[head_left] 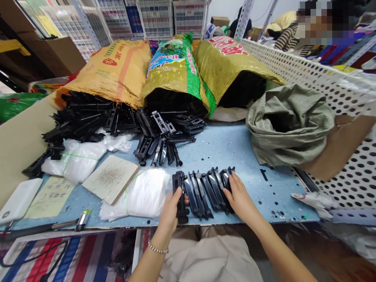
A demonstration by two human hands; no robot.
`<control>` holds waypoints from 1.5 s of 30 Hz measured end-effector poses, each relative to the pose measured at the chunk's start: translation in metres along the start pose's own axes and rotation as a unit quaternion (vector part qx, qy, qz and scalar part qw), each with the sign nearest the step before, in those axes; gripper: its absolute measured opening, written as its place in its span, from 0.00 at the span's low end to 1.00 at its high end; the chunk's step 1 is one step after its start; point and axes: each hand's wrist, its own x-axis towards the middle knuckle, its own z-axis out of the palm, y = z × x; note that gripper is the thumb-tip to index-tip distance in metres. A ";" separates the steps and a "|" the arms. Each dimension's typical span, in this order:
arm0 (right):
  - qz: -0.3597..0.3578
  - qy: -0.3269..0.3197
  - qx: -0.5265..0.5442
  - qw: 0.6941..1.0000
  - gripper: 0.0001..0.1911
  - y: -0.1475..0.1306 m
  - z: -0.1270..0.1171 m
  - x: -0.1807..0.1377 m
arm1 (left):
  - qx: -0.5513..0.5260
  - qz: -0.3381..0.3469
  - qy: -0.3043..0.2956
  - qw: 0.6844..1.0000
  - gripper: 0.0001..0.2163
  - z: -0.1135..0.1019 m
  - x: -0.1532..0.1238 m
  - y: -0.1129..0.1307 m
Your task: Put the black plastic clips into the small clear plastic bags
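Note:
A row of several long black plastic parts [202, 194] stands side by side near the front edge of the blue tabletop. At its left end, my left hand [171, 207] is closed around one black plastic part [178, 192], thumb across its face. My right hand [239, 196] grips the rightmost part of the row, its thumb and fingers on either side; the fingertips are partly hidden. Beyond the row lies a loose pile of similar black parts [160, 145]. A bundle of clear plastic bags [147, 194] tied with green string sits just left of my left hand.
An orange woven sack [117, 70], a green-and-gold sack [176, 74] and an olive sack [229, 62] lie at the back, open towards me. A grey-green cloth sack [290, 121] stands right. At left are a square board [111, 176], a hammer [84, 220] and a white box [20, 199].

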 end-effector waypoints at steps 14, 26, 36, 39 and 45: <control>-0.337 -0.172 0.160 0.912 0.22 -0.107 -0.037 0.006 | 0.348 0.124 -0.053 0.928 0.19 -0.050 -0.047 0.042; 0.201 -0.270 0.690 0.641 0.19 -0.158 -0.001 -0.003 | 0.352 0.231 0.044 0.906 0.12 -0.087 -0.003 0.048; 0.220 -0.339 0.758 0.512 0.14 -0.190 0.026 0.008 | 0.263 0.184 0.037 0.946 0.13 -0.093 -0.009 0.048; 0.216 -0.337 0.760 0.512 0.15 -0.192 0.031 0.013 | 0.285 0.211 0.043 0.934 0.09 -0.083 -0.017 0.043; 0.181 -0.362 0.745 0.530 0.18 -0.183 0.021 0.021 | 0.374 0.230 0.095 0.893 0.05 -0.075 -0.015 0.038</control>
